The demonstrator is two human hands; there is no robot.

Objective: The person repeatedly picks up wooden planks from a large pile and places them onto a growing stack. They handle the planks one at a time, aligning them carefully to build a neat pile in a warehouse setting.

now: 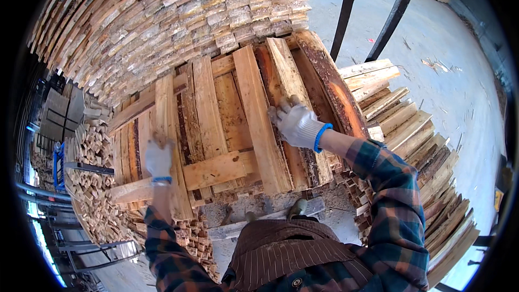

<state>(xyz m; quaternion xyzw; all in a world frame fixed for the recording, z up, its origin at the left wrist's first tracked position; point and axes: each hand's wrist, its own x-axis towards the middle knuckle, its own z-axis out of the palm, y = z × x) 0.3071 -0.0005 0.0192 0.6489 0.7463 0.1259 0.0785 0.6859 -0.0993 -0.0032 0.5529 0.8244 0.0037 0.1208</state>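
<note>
My left hand (158, 160), in a white glove with a blue cuff, is at the left edge of a long pale board (177, 184). Its fingers are smeared by motion, so their grip is unclear. My right hand (298, 123), gloved the same way, rests on a bark-edged board (286, 67), its fingers apart and bent over the wood. To its left a smooth tan board (253, 97) slants across the layer. Between my hands, a short crosswise board (213, 170) lies near the front. More rough boards (207, 103) lie side by side beneath and around them.
A tall stack of boards (216, 11) rises at the far side. Stacked slabs (411, 124) stand at my right, beyond them a dark metal frame (378, 16) on the concrete floor (454, 75). Small wood pieces (94, 184) are heaped at left. A plank (238, 230) lies near my feet.
</note>
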